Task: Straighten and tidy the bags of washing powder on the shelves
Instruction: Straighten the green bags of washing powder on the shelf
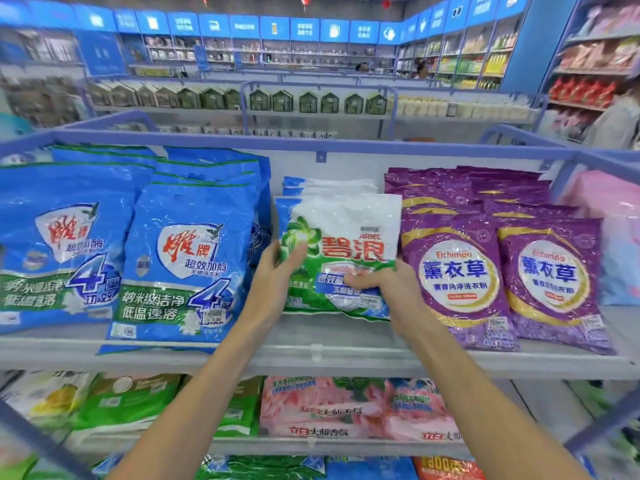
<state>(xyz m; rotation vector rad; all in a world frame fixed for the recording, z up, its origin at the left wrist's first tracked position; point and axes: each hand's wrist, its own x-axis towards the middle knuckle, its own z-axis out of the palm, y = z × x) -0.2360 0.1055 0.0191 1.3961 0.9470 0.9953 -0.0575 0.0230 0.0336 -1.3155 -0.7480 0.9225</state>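
Slip risk: my left hand [278, 271] and right hand [384, 284] grip the white-green bag [349, 220] low, fingers [358, 281] curled round it, on the shelf [311, 355] between blue bags [187, 258] and purple bags [457, 271], where slick film may slide and tip neighbours.

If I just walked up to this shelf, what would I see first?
Probably the white-and-green plastic bag of washing powder in the middle of the top shelf, gripped by the left hand and right hand. Shiny blue plastic bags stand to its left, purple plastic bags to its right.
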